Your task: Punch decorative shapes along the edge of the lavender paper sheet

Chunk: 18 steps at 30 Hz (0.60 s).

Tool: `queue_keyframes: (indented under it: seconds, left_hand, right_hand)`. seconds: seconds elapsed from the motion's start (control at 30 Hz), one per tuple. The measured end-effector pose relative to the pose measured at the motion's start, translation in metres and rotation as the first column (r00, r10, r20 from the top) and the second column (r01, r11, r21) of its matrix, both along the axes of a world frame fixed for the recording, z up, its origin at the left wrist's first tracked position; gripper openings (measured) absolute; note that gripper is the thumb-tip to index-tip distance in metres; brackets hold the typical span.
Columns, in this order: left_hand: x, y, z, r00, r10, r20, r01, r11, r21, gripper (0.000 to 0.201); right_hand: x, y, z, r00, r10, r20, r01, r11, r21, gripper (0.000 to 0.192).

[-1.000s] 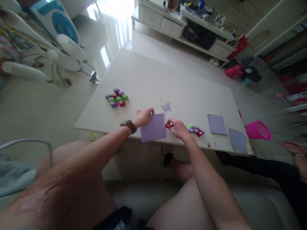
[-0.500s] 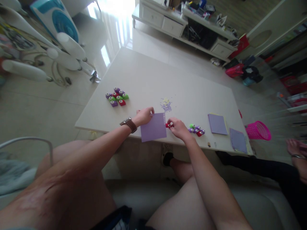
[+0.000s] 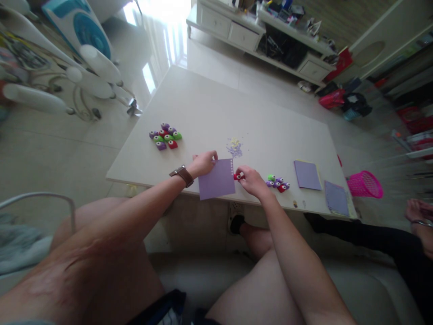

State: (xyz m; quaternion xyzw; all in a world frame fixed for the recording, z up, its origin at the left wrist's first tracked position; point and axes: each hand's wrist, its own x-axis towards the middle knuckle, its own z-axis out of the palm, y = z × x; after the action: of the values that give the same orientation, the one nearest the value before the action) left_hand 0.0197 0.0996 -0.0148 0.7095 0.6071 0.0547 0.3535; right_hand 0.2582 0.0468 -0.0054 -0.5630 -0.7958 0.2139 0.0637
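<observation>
A sheet of purple paper (image 3: 216, 183) lies at the table's near edge and overhangs it slightly. Small holes run along the upper part of its right edge. My left hand (image 3: 204, 162), with a watch on the wrist, is closed on the sheet's upper left part. My right hand (image 3: 251, 180) is closed around a small red hole punch (image 3: 238, 176), whose front meets the sheet's right edge below the holes. Beyond the sheet lie purple and pale yellow paper bits (image 3: 234, 147).
Several coloured punches (image 3: 165, 136) are grouped at the left, and more punches (image 3: 278, 183) sit right of my right hand. Purple paper stacks (image 3: 307, 175) lie at the table's right end. A pink basket (image 3: 365, 184) stands beyond it, near another person's hand (image 3: 417, 211).
Hardly anything differs. Both hands, the sheet and the red punch keep their places; the view has shifted very slightly.
</observation>
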Motion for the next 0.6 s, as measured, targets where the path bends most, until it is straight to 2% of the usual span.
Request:
queue_keyframes:
  seconds: [0.6]
  left_hand:
    - [0.0027, -0.0009, -0.0041, 1.000, 0.000, 0.008, 0.000, 1.000, -0.011, 0.025]
  right_hand:
    - [-0.0025, -0.0022, -0.0007, 1.000, 0.017, -0.005, -0.018, 0.999, -0.043, 0.025]
